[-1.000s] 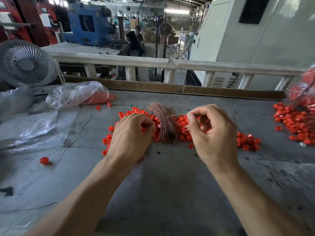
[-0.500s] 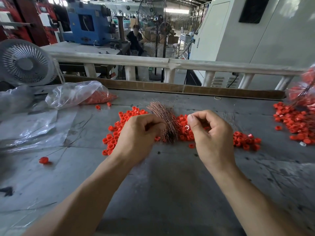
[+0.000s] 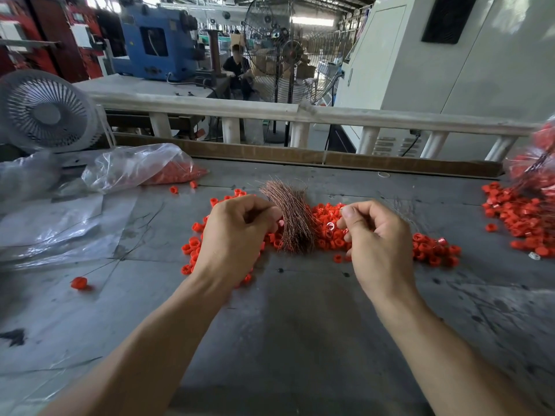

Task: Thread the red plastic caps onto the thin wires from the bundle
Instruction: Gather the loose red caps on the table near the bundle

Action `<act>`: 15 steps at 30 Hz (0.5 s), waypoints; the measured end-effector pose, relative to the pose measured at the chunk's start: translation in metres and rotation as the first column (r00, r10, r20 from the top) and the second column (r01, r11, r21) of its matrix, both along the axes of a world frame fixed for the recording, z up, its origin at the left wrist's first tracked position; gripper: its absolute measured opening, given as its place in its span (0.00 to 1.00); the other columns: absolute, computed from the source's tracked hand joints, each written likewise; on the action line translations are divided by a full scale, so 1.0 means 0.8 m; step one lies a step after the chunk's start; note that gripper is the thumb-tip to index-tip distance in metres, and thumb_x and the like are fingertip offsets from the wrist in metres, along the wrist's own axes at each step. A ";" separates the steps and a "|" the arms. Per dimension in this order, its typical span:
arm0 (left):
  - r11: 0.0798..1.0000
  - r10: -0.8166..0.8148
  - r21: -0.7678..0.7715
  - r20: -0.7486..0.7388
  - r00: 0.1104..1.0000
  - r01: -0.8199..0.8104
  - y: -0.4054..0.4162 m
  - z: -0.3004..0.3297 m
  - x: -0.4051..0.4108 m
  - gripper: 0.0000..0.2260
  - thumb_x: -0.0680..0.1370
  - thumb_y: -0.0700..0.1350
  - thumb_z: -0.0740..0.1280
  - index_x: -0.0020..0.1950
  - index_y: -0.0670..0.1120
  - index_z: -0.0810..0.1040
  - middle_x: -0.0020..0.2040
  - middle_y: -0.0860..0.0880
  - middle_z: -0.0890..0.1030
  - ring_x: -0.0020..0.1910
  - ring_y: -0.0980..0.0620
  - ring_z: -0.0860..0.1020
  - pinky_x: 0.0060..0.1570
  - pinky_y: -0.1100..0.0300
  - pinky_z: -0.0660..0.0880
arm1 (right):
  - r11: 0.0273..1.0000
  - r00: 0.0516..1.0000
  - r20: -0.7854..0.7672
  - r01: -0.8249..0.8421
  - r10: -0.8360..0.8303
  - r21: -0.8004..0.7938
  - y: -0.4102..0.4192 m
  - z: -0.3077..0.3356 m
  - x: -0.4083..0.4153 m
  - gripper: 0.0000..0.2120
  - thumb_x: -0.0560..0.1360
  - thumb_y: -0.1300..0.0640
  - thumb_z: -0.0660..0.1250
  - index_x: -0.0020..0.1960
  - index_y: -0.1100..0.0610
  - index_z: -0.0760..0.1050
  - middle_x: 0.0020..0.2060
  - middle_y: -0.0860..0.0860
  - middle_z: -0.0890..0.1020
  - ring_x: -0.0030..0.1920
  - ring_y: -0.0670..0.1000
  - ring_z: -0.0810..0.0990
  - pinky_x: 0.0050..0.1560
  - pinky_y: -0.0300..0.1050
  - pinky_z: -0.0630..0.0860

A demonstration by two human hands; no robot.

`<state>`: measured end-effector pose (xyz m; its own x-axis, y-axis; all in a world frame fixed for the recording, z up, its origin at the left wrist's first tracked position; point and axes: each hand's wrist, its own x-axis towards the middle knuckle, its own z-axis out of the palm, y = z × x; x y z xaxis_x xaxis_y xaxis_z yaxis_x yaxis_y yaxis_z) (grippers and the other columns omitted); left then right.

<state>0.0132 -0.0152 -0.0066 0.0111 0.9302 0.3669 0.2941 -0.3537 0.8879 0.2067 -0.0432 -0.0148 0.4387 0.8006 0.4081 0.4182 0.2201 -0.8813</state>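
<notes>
A bundle of thin copper wires (image 3: 292,219) lies upright across a heap of red plastic caps (image 3: 327,235) in the middle of the grey table (image 3: 300,325). My left hand (image 3: 237,235) hovers at the bundle's left edge, thumb and forefinger pinched together on what seems to be a small cap, mostly hidden by the fingers. My right hand (image 3: 378,241) is just right of the bundle and pinches a thin wire between thumb and forefinger. One red cap (image 3: 329,226) hangs just below that thumb.
A second pile of caps (image 3: 522,217) and a bag of threaded ones lie at the right edge. A plastic bag with caps (image 3: 141,169) and loose plastic sheets lie at the left, near a small fan (image 3: 45,112). A lone cap on a wire (image 3: 78,283) sits front left.
My left hand rose from the cap heap and moved right to the bundle's edge. My right hand sank slightly, keeping its pinch on the wire.
</notes>
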 end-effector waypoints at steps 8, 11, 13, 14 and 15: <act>0.998 -0.019 -0.053 -0.043 0.999 0.016 0.002 -0.002 0.000 0.10 0.79 0.45 0.72 0.38 0.48 0.84 0.32 0.50 0.83 0.23 0.61 0.70 0.24 0.67 0.67 | 0.999 0.998 -0.058 0.039 -0.039 -0.003 -0.001 0.001 0.003 0.08 0.80 0.50 0.70 0.43 0.51 0.82 0.35 0.46 0.84 0.35 0.43 0.79 0.43 0.59 0.82; 0.998 -0.008 -0.058 -0.054 0.998 0.005 0.003 -0.004 0.000 0.11 0.79 0.46 0.72 0.37 0.48 0.83 0.30 0.49 0.82 0.22 0.61 0.69 0.24 0.67 0.66 | 0.998 0.996 -0.068 0.060 -0.060 0.004 0.001 0.001 0.005 0.08 0.80 0.50 0.70 0.42 0.50 0.82 0.35 0.45 0.84 0.35 0.43 0.79 0.43 0.58 0.83; 0.997 0.000 -0.080 -0.040 0.999 -0.003 0.004 -0.005 0.000 0.11 0.79 0.46 0.72 0.37 0.47 0.83 0.31 0.47 0.82 0.22 0.61 0.69 0.23 0.68 0.66 | 0.998 0.995 -0.074 0.062 -0.062 -0.001 0.001 0.000 0.005 0.10 0.80 0.50 0.69 0.41 0.50 0.81 0.35 0.44 0.84 0.34 0.43 0.79 0.42 0.59 0.82; 0.996 0.003 -0.094 -0.031 1.000 -0.005 0.005 -0.006 0.000 0.11 0.79 0.46 0.72 0.37 0.46 0.84 0.31 0.47 0.82 0.22 0.61 0.69 0.22 0.68 0.66 | 0.998 0.995 -0.076 0.062 -0.063 -0.005 0.001 0.000 0.005 0.11 0.81 0.50 0.69 0.41 0.51 0.81 0.35 0.44 0.84 0.34 0.43 0.79 0.42 0.60 0.82; 0.994 0.007 -0.109 -0.029 1.000 -0.010 0.005 -0.006 0.000 0.11 0.79 0.47 0.72 0.38 0.46 0.84 0.32 0.46 0.83 0.22 0.61 0.70 0.22 0.68 0.66 | 0.998 0.995 -0.080 0.062 -0.062 -0.008 0.001 -0.001 0.005 0.11 0.81 0.50 0.68 0.41 0.51 0.81 0.35 0.45 0.84 0.34 0.43 0.79 0.41 0.60 0.82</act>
